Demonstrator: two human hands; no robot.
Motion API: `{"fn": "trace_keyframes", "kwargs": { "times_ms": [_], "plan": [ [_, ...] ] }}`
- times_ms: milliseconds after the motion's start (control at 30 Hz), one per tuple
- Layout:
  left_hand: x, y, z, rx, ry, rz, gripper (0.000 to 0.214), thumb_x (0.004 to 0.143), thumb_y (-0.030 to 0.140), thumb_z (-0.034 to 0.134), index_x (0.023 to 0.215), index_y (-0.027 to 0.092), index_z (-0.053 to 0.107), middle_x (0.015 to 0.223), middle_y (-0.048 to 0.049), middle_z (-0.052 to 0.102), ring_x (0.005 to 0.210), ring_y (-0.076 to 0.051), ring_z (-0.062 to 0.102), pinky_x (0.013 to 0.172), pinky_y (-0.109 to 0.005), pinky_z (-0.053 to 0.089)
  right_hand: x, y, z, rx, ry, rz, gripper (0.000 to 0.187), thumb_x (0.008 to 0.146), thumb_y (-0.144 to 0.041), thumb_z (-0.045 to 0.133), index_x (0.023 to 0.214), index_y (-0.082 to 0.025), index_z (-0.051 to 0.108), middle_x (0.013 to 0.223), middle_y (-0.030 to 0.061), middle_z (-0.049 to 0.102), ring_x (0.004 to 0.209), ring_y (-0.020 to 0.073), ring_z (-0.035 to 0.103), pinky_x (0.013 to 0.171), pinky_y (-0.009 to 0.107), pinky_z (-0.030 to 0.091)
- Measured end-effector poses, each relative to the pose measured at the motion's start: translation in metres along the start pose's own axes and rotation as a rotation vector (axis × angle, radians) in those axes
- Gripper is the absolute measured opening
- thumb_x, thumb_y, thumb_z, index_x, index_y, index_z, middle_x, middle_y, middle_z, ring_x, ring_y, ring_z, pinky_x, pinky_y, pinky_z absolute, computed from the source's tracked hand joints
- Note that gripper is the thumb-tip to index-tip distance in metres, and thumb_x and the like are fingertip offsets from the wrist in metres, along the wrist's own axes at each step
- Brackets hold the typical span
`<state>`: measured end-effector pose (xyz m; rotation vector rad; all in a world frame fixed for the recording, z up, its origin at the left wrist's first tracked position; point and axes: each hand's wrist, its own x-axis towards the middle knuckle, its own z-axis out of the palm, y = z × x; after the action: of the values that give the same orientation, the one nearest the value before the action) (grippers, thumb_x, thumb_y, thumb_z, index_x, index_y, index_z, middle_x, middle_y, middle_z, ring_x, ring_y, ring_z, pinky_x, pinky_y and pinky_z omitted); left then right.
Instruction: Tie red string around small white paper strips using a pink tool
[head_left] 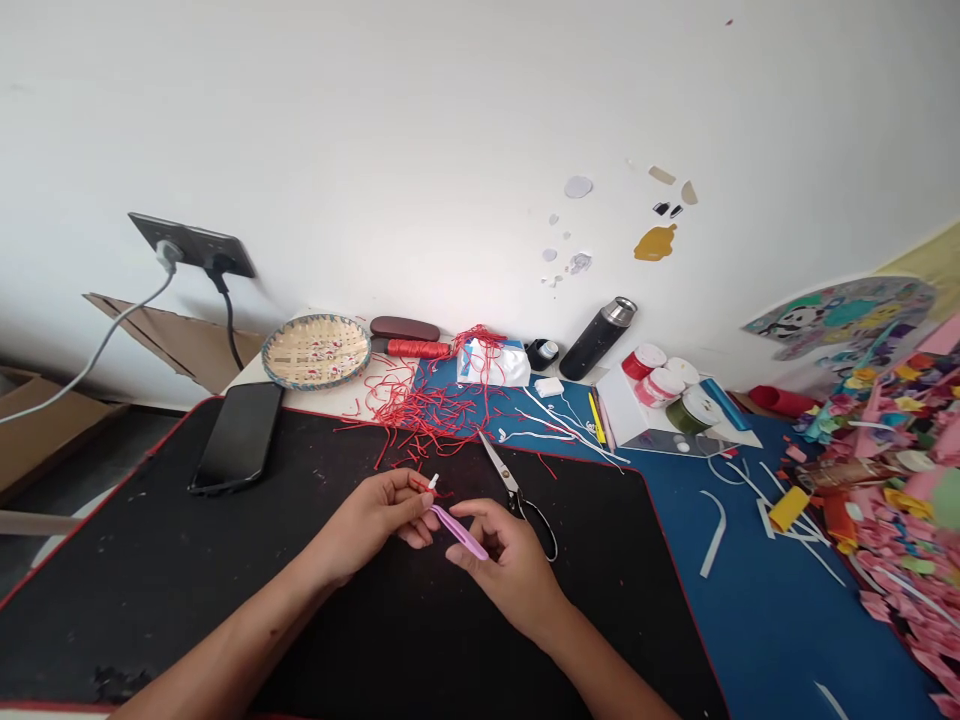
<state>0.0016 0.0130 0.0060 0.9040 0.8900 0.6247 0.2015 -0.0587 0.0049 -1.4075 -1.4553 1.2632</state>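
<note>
My left hand [375, 515] is closed, its thumb and fingers pinching a small white piece [433, 482] with a bit of red cord beside it. What exactly the white piece is, I cannot make out. Lilac tweezers [466, 537] sit between the thumb and fingers of my right hand [514, 570]. Their tips point left and meet the fingertips of my left hand. Both hands are over the black mat [420, 630]. Just beyond my right hand lie scissors [514, 485] with black handles, blades pointing away to the upper left.
Loose red cord pieces [427, 415] lie behind the hands, near a spool of red cord [416, 348] and a tissue pack [499, 362]. A phone [236, 440] and woven basket [316, 352] are on the left. A black flask [596, 340] leans rightward; colourful paper pieces [900, 510] crowd the right.
</note>
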Motion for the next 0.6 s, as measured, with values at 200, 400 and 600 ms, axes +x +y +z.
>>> {"fn": "trace_keyframes", "kwargs": {
  "times_ms": [200,400,600],
  "plan": [
    [0.0,-0.006,0.005,-0.087,-0.028,-0.036,0.046,0.069,0.049,0.09,0.087,0.013,0.067,0.069,-0.006,0.077,0.057,-0.015,0.07,0.056,-0.022,0.057,-0.001,-0.006,0.002,-0.245,0.091,-0.255,0.019,0.092,-0.027,0.068,0.11,-0.022,0.074,0.07,-0.0023,0.069,0.057,0.0117,0.058,0.058,0.022,0.043],
    [0.0,-0.01,0.007,-0.205,-0.049,-0.053,0.043,0.069,0.039,0.093,0.088,0.013,0.066,0.074,-0.0075,0.078,0.057,-0.014,0.071,0.055,-0.02,0.059,0.002,-0.014,-0.001,-0.307,0.138,-0.487,0.023,0.096,-0.013,0.059,0.111,-0.023,0.073,0.096,0.0025,0.081,0.079,0.0155,0.077,0.072,0.021,0.055],
    [-0.002,-0.008,0.002,-0.311,-0.101,-0.09,0.037,0.073,0.034,0.092,0.089,0.013,0.067,0.076,-0.0089,0.079,0.061,-0.016,0.074,0.057,-0.019,0.06,0.002,-0.014,-0.004,-0.443,0.174,-0.57,0.018,0.095,-0.016,0.064,0.11,-0.023,0.072,0.092,0.0016,0.082,0.072,0.0166,0.078,0.066,0.023,0.055]
  ]
}}
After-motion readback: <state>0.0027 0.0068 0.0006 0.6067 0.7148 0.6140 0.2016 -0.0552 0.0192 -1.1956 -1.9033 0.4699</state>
